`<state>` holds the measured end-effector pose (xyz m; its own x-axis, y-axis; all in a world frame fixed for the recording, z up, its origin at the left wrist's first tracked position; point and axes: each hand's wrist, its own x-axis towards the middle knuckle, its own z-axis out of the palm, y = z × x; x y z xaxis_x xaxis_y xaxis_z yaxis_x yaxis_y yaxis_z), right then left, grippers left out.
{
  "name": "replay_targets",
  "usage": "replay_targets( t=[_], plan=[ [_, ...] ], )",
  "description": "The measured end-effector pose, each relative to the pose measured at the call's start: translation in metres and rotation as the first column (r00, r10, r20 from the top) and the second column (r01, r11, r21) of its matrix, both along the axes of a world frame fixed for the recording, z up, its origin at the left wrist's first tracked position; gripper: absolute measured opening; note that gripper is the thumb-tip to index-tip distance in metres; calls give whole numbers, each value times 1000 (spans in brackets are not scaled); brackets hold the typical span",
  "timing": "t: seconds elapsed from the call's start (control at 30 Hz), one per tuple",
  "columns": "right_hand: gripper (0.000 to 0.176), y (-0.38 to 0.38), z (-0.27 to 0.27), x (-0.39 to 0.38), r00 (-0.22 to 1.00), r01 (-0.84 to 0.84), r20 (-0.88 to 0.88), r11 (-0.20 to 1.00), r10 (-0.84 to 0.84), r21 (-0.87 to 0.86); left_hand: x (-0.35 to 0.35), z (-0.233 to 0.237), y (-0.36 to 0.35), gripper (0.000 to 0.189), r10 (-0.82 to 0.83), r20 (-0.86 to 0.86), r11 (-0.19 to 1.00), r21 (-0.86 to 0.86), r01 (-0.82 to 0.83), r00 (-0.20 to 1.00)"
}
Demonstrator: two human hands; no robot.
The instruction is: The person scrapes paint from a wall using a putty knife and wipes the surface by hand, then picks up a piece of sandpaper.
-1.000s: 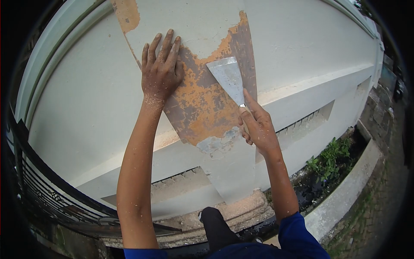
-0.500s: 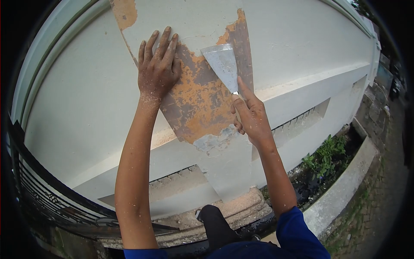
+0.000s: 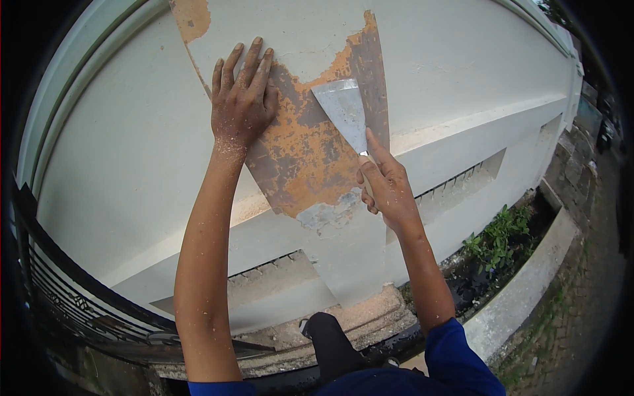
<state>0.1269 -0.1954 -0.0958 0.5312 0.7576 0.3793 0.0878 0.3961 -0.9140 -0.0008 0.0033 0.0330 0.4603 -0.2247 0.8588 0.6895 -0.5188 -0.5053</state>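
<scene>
My left hand point(image 3: 243, 102) lies flat with its fingers spread on the pale wall column, at the left edge of a bare patch point(image 3: 307, 155) of orange and grey-brown. Dusty flakes cover its back and wrist. In my right hand point(image 3: 389, 191) is the light handle of a wide metal scraper point(image 3: 345, 112), my index finger stretched along the base of the blade. The scraper's broad edge points up over the patch, just below the remaining pale paint. Whether the edge touches the surface cannot be made out.
A black metal railing point(image 3: 86, 297) curves along the lower left. Below the wall runs a rough ledge point(image 3: 376, 313), with my dark-clad leg point(image 3: 330, 343) near it. Green plants point(image 3: 498, 237) grow in a trough at the right, behind a concrete kerb point(image 3: 528, 290).
My right hand and the scraper have moved slightly down, away from the pale paint edge. More orange shows where the blade was. My left hand has stayed in place.
</scene>
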Motion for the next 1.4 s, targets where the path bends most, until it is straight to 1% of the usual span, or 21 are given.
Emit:
replay_targets(
  t=[0.1,0.2,0.3,0.4,0.5,0.6,0.7,0.8,0.9,1.0,1.1,1.2,1.3,1.4],
  plan=[
    [54,5,8,-3,1000,15,-16,1000,-14,15,-1,0,2,44,-15,-12,1000,-1,15,1000],
    [54,1,2,4,1000,14,-7,1000,-14,18,-1,0,3,45,-14,-13,1000,-2,14,1000],
    [54,-4,1,7,998,12,-66,1000,-12,-5,-1,0,1,45,8,-8,1000,-5,-9,1000],
    [54,9,10,3,996,88,12,994,-89,71,-1,0,2,45,-12,-12,1000,-2,12,1000],
    [54,10,2,9,986,116,103,984,-131,134,0,0,2,44,-16,-11,1000,-1,16,1000],
    [54,-2,2,7,997,78,3,997,-78,8,0,0,2,44,-9,-8,1000,0,9,1000],
    [53,-1,10,6,997,69,-22,998,-69,-3,0,0,9,50,6,-14,1000,29,-6,1000],
    [53,-4,6,9,996,82,38,997,-82,15,-1,0,7,50,22,-16,1000,20,-21,1000],
    [53,-7,3,10,997,77,15,997,-77,-3,-1,0,3,50,27,-4,1000,0,-27,1000],
    [53,3,12,7,995,90,41,995,-92,48,-1,-1,5,51,13,-13,1000,-1,-13,1000],
    [54,-4,10,12,991,76,101,995,-82,67,0,-1,6,51,8,-20,1000,-5,-8,1000],
    [53,-7,8,9,995,81,64,997,-80,-14,-1,0,3,51,35,-9,999,-6,-35,999],
    [52,7,13,9,988,107,101,992,-114,72,-1,0,5,51,34,-15,999,-3,-34,999],
    [52,2,10,9,986,102,127,992,-111,73,0,0,5,51,18,-12,1000,-11,-18,1000]
  ],
)
